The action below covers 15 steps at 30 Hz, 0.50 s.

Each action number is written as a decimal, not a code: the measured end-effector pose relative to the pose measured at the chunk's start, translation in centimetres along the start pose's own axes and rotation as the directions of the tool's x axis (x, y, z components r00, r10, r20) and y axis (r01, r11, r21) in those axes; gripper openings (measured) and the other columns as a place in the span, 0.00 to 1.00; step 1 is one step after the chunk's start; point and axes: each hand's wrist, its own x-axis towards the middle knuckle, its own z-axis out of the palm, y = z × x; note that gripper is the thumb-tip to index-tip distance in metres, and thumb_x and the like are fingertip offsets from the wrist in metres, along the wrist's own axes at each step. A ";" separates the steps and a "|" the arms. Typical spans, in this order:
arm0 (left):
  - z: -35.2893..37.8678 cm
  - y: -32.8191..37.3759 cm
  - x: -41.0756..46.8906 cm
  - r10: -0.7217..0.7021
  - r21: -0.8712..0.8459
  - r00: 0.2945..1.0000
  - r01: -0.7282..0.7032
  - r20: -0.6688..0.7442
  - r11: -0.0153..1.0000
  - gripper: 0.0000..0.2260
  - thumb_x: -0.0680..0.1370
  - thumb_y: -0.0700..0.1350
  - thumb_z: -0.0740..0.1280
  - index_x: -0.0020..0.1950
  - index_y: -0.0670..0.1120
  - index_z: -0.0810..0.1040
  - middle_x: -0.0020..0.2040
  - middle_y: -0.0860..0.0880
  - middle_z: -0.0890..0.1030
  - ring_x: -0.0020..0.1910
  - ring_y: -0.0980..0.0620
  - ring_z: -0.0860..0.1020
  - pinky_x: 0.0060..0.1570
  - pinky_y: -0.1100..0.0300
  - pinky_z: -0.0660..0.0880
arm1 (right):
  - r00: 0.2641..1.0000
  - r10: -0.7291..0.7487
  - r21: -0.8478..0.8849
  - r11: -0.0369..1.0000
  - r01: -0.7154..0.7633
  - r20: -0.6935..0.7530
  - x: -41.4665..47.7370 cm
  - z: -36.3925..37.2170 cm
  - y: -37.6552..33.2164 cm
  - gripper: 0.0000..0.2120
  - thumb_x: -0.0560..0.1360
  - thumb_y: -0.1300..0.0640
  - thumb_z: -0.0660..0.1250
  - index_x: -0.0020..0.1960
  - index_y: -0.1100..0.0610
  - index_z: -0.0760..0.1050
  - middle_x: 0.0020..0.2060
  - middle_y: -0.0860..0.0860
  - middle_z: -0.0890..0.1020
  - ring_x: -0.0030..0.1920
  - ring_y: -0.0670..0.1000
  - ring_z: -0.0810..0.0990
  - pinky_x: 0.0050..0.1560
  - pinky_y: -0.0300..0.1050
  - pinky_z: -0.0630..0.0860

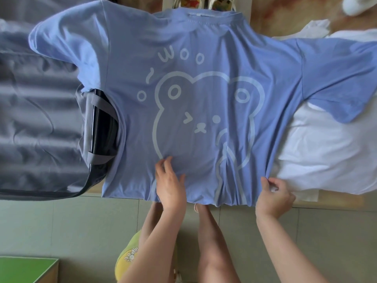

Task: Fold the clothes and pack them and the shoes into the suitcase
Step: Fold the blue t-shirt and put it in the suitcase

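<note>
A light blue T-shirt (193,48) with a pale bear outline and "WOO" lies spread flat, print up, across the wooden table, collar at the far side. My left hand (170,182) rests flat on its near hem, fingers spread. Fingers of my right hand (274,193) pinch the hem's right corner, bunching the fabric. The open grey suitcase (36,119) lies at the left, with the shirt's left sleeve and side draped over its edge. A pair of white sandals (204,3) stands beyond the collar, partly hidden.
White clothing (326,144) lies under the blue shirt's right side. Another white item (357,5) sits at the far right corner. The table's near edge (122,196) runs just behind the hem. A green box (26,268) stands on the floor at lower left.
</note>
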 end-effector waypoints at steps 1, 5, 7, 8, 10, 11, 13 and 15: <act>-0.1 0.0 0.4 -0.024 0.012 0.999 0.025 -0.046 1.000 0.25 0.71 0.40 0.74 0.65 0.44 0.71 0.63 0.44 0.71 0.56 0.42 0.74 0.43 0.51 0.73 | 1.000 -0.010 0.023 1.000 0.010 -0.008 0.0 0.0 0.2 0.07 0.71 0.61 0.72 0.47 0.64 0.80 0.40 0.62 0.82 0.46 0.64 0.74 0.47 0.50 0.66; -0.9 -0.9 1.7 -0.028 0.019 0.997 0.029 -0.070 0.999 0.09 0.74 0.42 0.71 0.53 0.43 0.76 0.50 0.47 0.78 0.50 0.44 0.73 0.39 0.55 0.66 | 0.995 0.087 0.073 0.994 -0.084 -0.045 0.7 -0.9 0.6 0.07 0.75 0.61 0.68 0.51 0.65 0.76 0.46 0.63 0.82 0.48 0.63 0.79 0.48 0.50 0.70; -1.2 -1.5 2.0 -0.031 -0.012 0.999 0.030 -0.040 0.999 0.03 0.77 0.43 0.67 0.48 0.44 0.76 0.46 0.49 0.78 0.45 0.47 0.74 0.38 0.57 0.64 | 0.991 0.116 0.070 0.991 -0.111 -0.072 1.4 -1.4 0.9 0.07 0.76 0.61 0.67 0.52 0.63 0.76 0.48 0.62 0.82 0.49 0.62 0.79 0.48 0.50 0.70; -1.5 -1.8 2.0 -0.031 -0.034 0.999 0.029 -0.041 0.999 0.03 0.78 0.43 0.66 0.46 0.44 0.76 0.45 0.49 0.78 0.42 0.48 0.74 0.37 0.57 0.64 | 0.991 0.104 0.058 0.993 -0.099 -0.081 1.7 -1.6 1.0 0.07 0.76 0.60 0.67 0.52 0.63 0.76 0.48 0.62 0.83 0.49 0.62 0.79 0.48 0.50 0.70; -2.2 -2.2 2.3 -0.060 -0.124 0.995 0.050 -0.079 0.991 0.02 0.78 0.42 0.65 0.45 0.45 0.75 0.45 0.50 0.78 0.40 0.50 0.73 0.38 0.58 0.64 | 0.992 0.075 0.030 0.997 -0.072 -0.099 2.5 -2.0 1.1 0.06 0.76 0.61 0.67 0.51 0.63 0.76 0.47 0.61 0.83 0.48 0.63 0.79 0.49 0.51 0.70; -2.7 -2.4 2.5 -0.074 -0.157 0.993 0.059 -0.092 0.986 0.03 0.78 0.42 0.65 0.45 0.44 0.75 0.45 0.50 0.78 0.40 0.50 0.74 0.38 0.58 0.65 | 0.992 0.068 0.018 0.998 -0.067 -0.107 2.9 -2.1 1.1 0.06 0.75 0.61 0.67 0.51 0.63 0.76 0.47 0.62 0.83 0.48 0.63 0.79 0.50 0.52 0.70; -3.3 -2.6 2.7 -0.077 -0.172 0.993 0.061 -0.089 0.983 0.04 0.78 0.42 0.65 0.44 0.44 0.74 0.43 0.50 0.78 0.40 0.49 0.74 0.38 0.57 0.66 | 0.994 0.041 -0.023 0.999 -0.044 -0.098 3.2 -2.1 1.0 0.07 0.75 0.62 0.67 0.50 0.64 0.76 0.46 0.62 0.83 0.49 0.64 0.78 0.52 0.54 0.70; -3.6 -2.8 2.6 -0.082 -0.190 0.993 0.064 -0.089 0.980 0.04 0.78 0.41 0.65 0.43 0.44 0.74 0.41 0.49 0.78 0.39 0.48 0.75 0.38 0.56 0.68 | 0.996 0.018 -0.058 0.998 -0.023 -0.083 2.8 -2.0 0.9 0.07 0.75 0.62 0.67 0.50 0.65 0.76 0.45 0.63 0.83 0.49 0.64 0.77 0.54 0.58 0.69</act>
